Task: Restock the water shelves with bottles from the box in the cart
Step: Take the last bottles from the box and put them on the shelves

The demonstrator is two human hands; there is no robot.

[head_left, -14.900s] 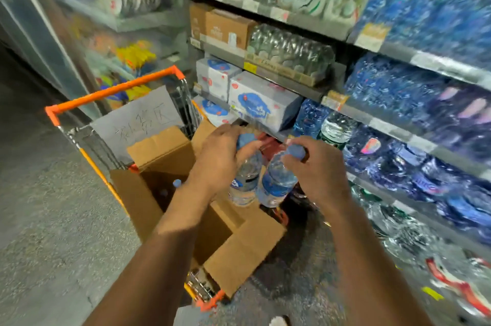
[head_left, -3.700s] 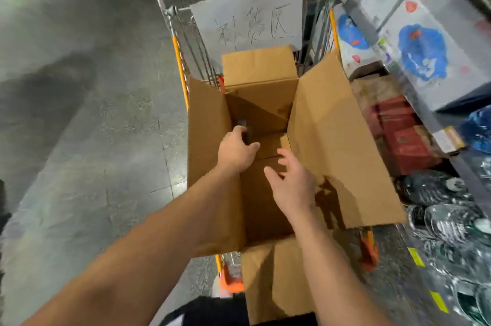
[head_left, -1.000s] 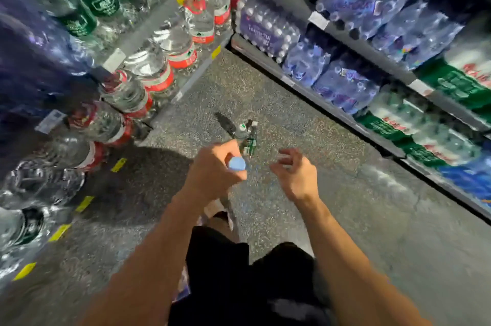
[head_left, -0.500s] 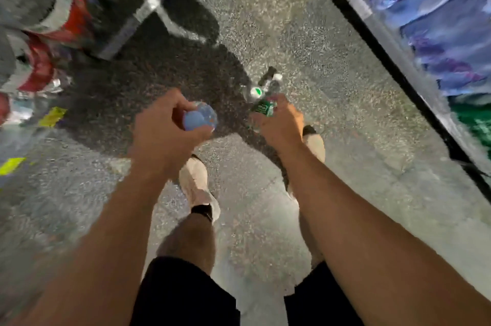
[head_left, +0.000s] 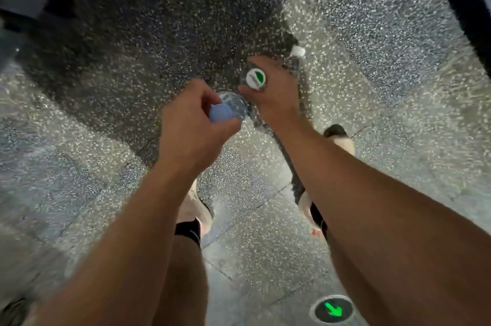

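Speckled terrazzo floor now fills the frame where shelving showed a second ago; the person has bent over two bottles standing at centre. Half a second back the right hand was only reaching; now its fingers clamp the green-capped bottle, a white-capped bottle just beyond it. The left hand still grips the blue-capped bottle. Probably strays being gathered for shelving.
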